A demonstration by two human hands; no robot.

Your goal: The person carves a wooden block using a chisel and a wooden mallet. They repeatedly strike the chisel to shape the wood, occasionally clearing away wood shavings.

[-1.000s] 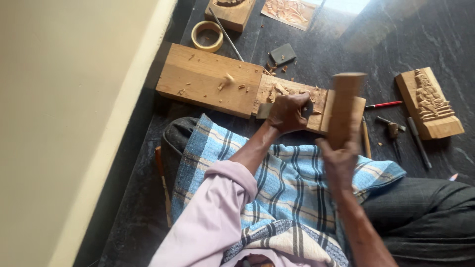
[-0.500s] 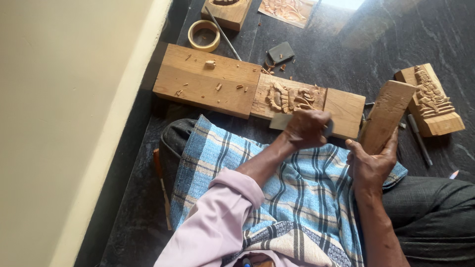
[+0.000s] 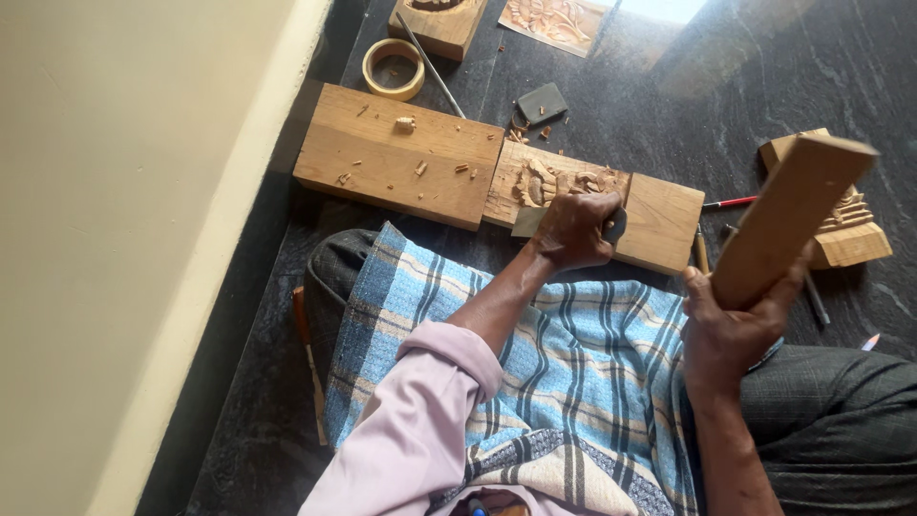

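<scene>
My left hand [image 3: 573, 229] is closed around a dark flat chisel [image 3: 528, 221] whose blade rests on the near edge of a carved wooden panel [image 3: 659, 215]. The panel shows a relief figure [image 3: 540, 182] and lies against a thick plain wooden block [image 3: 382, 148] dotted with chips. My right hand [image 3: 731, 330] grips a long wooden mallet block [image 3: 788, 215], raised and tilted to the right of the panel. A blue checked cloth [image 3: 573, 373] covers my lap.
A tape roll [image 3: 393, 69], a small dark stone [image 3: 542, 102], a thin metal rod [image 3: 432, 67] and another carved block [image 3: 850, 229] lie on the dark floor. Pencils and tools [image 3: 731, 203] lie right of the panel. A cream wall [image 3: 124, 239] stands at the left.
The mallet block has swung from above the panel out to the right and up. My left hand with the chisel has drawn back to the panel's near edge.
</scene>
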